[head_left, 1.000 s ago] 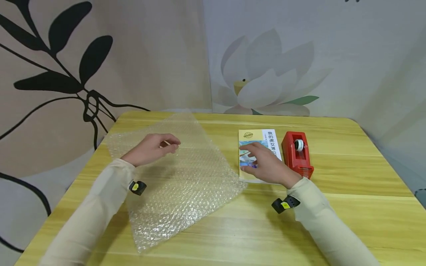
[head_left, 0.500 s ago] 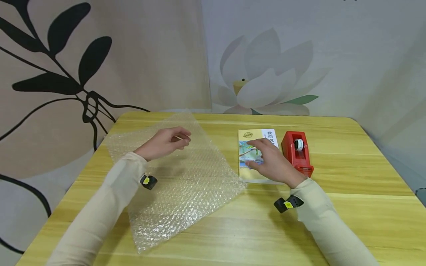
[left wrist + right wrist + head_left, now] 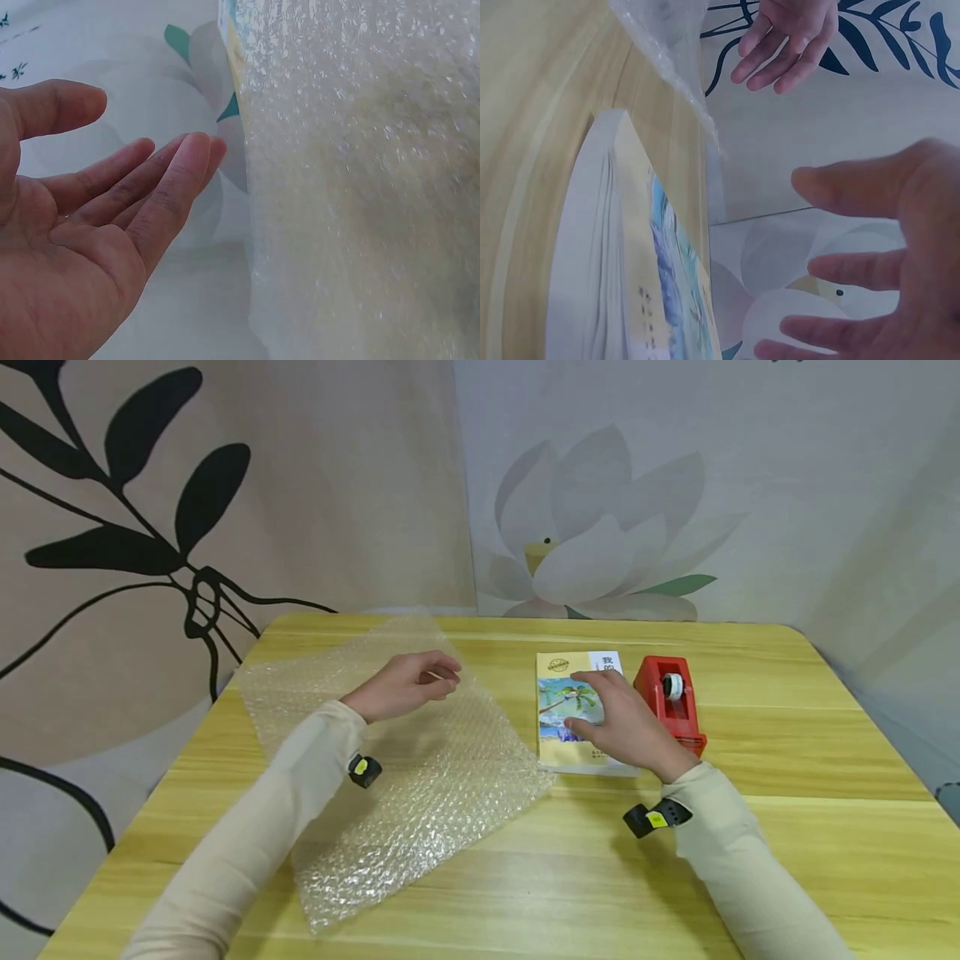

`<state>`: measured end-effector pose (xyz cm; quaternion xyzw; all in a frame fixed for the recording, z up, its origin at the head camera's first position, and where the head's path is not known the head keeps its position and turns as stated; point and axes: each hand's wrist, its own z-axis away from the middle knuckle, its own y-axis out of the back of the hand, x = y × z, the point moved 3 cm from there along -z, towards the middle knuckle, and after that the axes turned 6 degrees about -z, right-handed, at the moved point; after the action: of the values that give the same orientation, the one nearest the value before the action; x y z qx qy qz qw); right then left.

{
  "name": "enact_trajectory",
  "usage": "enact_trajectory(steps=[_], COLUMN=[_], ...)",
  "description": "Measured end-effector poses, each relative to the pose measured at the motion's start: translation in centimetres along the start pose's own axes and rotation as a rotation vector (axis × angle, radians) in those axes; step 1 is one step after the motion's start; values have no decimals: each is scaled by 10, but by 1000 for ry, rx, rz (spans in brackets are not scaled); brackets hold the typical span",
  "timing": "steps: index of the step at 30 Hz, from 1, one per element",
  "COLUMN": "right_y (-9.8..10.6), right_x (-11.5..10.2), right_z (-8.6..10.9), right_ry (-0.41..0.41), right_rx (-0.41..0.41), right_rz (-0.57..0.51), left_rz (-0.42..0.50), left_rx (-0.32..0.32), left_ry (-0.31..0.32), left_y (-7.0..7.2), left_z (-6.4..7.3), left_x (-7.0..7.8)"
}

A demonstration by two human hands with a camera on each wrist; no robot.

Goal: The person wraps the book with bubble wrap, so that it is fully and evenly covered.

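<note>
A sheet of clear bubble wrap (image 3: 420, 793) lies spread over the left half of the table. Above it hovers my left hand (image 3: 408, 683), fingers loosely bent, holding nothing; the left wrist view shows the palm (image 3: 82, 240) apart from the bubble wrap (image 3: 360, 195). A book (image 3: 570, 702) with a yellow and blue cover lies flat at the wrap's right corner. Over the book's right part is my right hand (image 3: 630, 722), thumb and fingers spread. In the right wrist view a gap separates these fingers (image 3: 855, 270) from the book (image 3: 641, 262).
Right of the book stands a red tape dispenser (image 3: 673, 706) with a roll of tape in it, its front partly behind my right hand. The wooden table (image 3: 787, 760) reaches back to a wall covering (image 3: 360, 493) printed with leaves and a lotus.
My left hand has moved right across the bubble wrap. My right hand has shifted slightly right, uncovering more of the book's picture. Wrap, book and tape dispenser have stayed put.
</note>
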<state>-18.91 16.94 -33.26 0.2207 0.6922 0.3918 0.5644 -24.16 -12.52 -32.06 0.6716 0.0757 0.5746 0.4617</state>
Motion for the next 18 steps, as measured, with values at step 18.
enact_trajectory(steps=[18], right_y=[-3], right_x=[18], right_z=[1], right_ry=[-136], right_rx=[-14], right_rz=[15], left_rz=[126], left_rx=[-89], left_ry=[16], left_y=[-26], left_z=[-34], left_x=[13])
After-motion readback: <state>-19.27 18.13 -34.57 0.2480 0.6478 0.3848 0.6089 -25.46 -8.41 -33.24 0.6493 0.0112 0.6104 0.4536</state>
